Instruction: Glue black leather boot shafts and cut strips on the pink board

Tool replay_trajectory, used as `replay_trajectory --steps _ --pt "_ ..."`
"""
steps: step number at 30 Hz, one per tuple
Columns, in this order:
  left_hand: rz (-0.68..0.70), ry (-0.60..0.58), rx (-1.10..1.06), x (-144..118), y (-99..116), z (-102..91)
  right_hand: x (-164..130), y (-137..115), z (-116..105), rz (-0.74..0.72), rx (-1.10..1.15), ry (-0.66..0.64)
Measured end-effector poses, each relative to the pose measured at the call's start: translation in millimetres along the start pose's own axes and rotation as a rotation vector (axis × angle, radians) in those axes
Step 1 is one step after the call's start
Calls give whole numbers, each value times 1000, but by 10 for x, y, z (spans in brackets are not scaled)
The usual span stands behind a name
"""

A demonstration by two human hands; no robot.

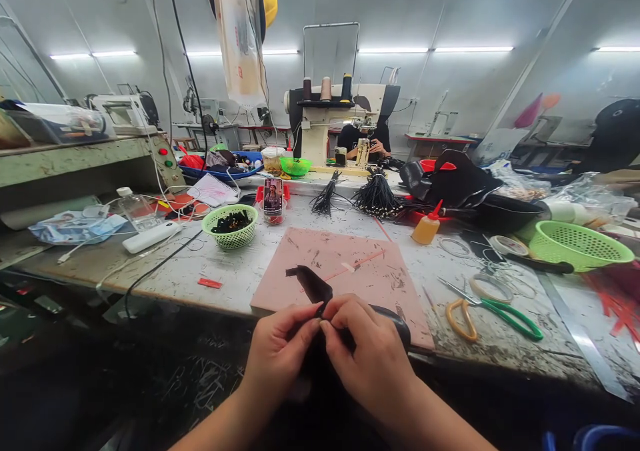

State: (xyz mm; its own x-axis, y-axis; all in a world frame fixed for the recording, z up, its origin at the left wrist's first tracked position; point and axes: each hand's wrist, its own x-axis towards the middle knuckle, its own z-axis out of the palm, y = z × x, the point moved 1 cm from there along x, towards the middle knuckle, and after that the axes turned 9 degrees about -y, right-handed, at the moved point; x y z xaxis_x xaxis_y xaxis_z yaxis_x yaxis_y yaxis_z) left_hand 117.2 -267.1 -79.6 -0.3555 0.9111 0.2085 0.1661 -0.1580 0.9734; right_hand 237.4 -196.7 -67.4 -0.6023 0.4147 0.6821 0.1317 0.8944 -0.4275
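Black piece (311, 283) pinched at the pink board's (283, 257) front edge

A scuffed, pale tabletop (230, 264) crosses a grey-walled room lit by tube lights (393, 50), a cream sewing machine (313, 137) standing along its far side. The left hand (281, 345) and right hand (371, 344) nearly meet, fingers closed narrowly on the black piece, whose flat, thin end juts over the board. A smooth, rounded black form (400, 325) shows beyond the right hand; its link to the piece is hidden. The board is slab-like and streaked dark. A perforated green basket (227, 241) holds small black bits; a strip of tabletop separates it from the board's left edge. Off the right edge lie scissors (481, 301), blades angled towards the board.
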Motion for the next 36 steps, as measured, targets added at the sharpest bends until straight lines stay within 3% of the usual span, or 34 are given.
replay_trajectory --steps 12,19,25,32,36 --pt "59 61 37 -3 4 26 3 -10 3 -6 -3 33" --pt "-65 100 -89 -33 20 55 28 35 -70 30 8 -35" --pt "-132 79 -96 -41 16 58 47 26 -142 40 8 -56" --pt "-124 94 -207 -21 57 101 45 38 -112 76 4 -34" --pt "-72 44 -239 -4 43 98 58 24 -118 126 -21 -45"
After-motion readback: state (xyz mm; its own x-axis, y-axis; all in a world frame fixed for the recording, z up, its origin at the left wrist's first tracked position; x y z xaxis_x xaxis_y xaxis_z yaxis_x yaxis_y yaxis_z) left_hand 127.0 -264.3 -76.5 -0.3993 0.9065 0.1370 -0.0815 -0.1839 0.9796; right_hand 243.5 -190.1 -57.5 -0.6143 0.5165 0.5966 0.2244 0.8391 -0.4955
